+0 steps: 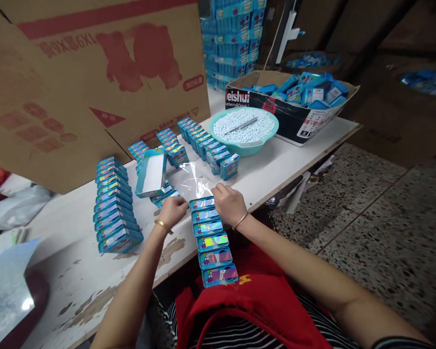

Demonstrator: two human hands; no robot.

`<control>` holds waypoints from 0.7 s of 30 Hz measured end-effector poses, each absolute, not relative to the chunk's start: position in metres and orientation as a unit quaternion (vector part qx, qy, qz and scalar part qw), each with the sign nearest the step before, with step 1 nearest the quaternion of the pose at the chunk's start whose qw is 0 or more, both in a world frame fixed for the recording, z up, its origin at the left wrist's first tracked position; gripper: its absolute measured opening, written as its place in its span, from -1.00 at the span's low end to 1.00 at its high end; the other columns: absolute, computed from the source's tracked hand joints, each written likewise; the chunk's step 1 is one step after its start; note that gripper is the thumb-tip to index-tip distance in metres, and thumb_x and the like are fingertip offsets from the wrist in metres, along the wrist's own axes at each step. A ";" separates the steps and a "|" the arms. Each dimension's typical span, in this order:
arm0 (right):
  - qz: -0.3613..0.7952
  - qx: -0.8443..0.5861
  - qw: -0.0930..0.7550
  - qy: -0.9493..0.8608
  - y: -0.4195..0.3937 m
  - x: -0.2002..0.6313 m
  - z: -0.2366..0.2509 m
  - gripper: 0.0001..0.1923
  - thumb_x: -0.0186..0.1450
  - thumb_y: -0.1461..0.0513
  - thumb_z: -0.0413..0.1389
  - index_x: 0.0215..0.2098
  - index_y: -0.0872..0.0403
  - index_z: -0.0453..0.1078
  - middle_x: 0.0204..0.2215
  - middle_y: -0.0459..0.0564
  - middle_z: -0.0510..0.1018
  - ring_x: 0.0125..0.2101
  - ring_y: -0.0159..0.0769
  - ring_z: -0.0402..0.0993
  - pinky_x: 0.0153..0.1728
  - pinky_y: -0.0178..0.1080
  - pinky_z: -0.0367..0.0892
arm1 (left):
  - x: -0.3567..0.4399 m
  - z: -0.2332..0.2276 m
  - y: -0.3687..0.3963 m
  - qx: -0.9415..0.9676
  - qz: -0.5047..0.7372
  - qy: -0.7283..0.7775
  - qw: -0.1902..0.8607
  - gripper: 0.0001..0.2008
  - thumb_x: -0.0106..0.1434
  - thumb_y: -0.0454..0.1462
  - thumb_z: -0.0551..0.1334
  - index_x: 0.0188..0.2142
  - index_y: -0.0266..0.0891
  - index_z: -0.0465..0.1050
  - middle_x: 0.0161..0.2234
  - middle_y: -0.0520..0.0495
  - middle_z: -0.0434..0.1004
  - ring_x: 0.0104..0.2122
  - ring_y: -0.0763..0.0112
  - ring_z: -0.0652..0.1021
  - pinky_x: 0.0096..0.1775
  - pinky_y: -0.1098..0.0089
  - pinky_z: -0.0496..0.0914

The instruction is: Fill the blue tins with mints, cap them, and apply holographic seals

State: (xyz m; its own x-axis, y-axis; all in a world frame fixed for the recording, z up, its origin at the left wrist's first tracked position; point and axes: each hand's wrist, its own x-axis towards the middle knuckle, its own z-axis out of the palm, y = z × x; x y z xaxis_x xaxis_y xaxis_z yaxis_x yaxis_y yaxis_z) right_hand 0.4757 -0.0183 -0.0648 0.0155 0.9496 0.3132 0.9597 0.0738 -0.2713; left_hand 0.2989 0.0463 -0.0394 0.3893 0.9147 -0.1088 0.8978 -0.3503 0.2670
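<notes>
With your left hand [173, 210] and right hand [228, 202] pinching either end of the top tin in the row [211, 237], keep the tins flush while sliding them into the film [193, 180].

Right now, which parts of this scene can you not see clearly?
Head view only:
- Left hand fingers: curled under, hidden by the hand.
- Right hand fingers: their tips hidden behind the row of boxes and the clear wrap.
- Print on those boxes: too small.
- Bowl contents: small pale pieces, kind unclear.
- Big carton: cut off by the top edge.
</notes>
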 end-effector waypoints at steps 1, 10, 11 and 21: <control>-0.023 -0.672 0.206 -0.711 -0.019 0.474 -0.066 -0.79 0.32 0.39 -0.03 -0.28 0.14 0.45 -0.28 0.14 0.51 -0.34 -0.19 0.35 -0.43 -0.21 0.07 | 0.297 -0.041 0.046 0.816 0.037 0.558 0.147 -0.77 0.16 -0.30 0.09 -0.53 -0.24 0.48 -0.54 -0.10 0.50 -0.47 0.33 0.48 -0.41 0.40 0.17; -0.010 -0.615 0.259 -0.745 -0.026 0.481 -0.079 -0.75 0.39 0.34 -0.08 -0.17 0.10 0.45 -0.27 0.09 0.49 -0.27 -0.20 0.34 -0.33 -0.22 0.17 | 0.286 -0.065 0.019 0.784 0.254 0.546 0.150 -0.69 0.26 -0.19 0.03 -0.58 -0.20 0.29 -0.62 0.00 0.33 -0.54 0.43 0.36 -0.43 0.43 0.18; 0.004 -0.614 0.266 -0.743 -0.025 0.481 -0.080 -0.74 0.39 0.34 -0.08 -0.16 0.09 0.45 -0.26 0.08 0.49 -0.26 -0.21 0.35 -0.31 -0.23 0.19 | 0.287 -0.067 0.019 0.763 0.273 0.559 0.176 -0.69 0.26 -0.17 0.03 -0.58 -0.19 0.27 -0.64 0.03 0.29 -0.56 0.44 0.33 -0.44 0.44 0.19; -0.020 -0.598 0.287 -0.748 -0.028 0.480 -0.096 -0.74 0.40 0.32 -0.11 -0.22 0.11 0.43 -0.33 0.08 0.51 -0.30 -0.19 0.35 -0.29 -0.21 0.18 | 0.267 -0.091 -0.003 0.827 0.263 0.497 0.017 -0.65 0.31 -0.18 0.03 -0.58 -0.19 0.31 -0.58 -0.05 0.37 -0.52 0.41 0.38 -0.37 0.39 0.19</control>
State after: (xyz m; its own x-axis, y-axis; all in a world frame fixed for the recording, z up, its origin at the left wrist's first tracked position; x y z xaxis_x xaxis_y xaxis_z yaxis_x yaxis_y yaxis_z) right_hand 0.4799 -0.0281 -0.0956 -0.1193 0.8833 0.4534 0.9060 0.2836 -0.3142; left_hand 0.2667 -0.0027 -0.0906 0.3686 0.8306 0.4173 0.8124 -0.5060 0.2896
